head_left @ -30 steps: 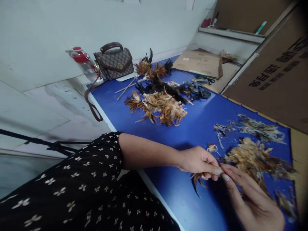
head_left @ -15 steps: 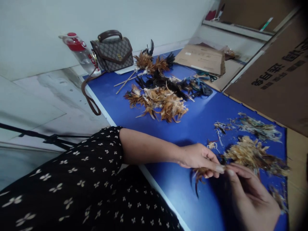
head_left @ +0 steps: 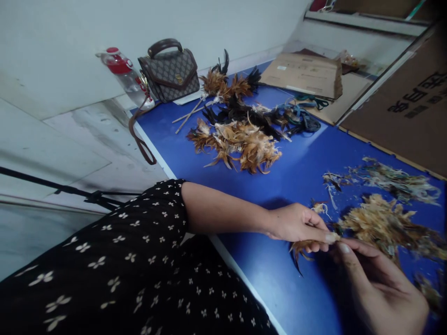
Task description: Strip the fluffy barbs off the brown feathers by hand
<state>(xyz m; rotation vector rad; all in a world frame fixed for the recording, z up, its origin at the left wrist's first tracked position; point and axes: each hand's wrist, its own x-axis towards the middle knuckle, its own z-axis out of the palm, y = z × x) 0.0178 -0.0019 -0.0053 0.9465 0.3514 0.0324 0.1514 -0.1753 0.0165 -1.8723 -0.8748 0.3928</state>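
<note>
Your left hand (head_left: 296,223) pinches a small brown feather bundle (head_left: 303,246) by its quill ends, tips hanging free over the blue worktop (head_left: 296,172). Your right hand (head_left: 380,288) meets it, fingertips together at the quills. The loose feather pile (head_left: 384,223) lies at two o'clock.

Black garment (head_left: 132,274), small white four-petal flower print scattered all over. Sleeve (head_left: 160,209) ends just past elbow, left forearm bare below. Left hand (head_left: 296,223) and right hand (head_left: 380,293) bare: no rings, no watch.
</note>
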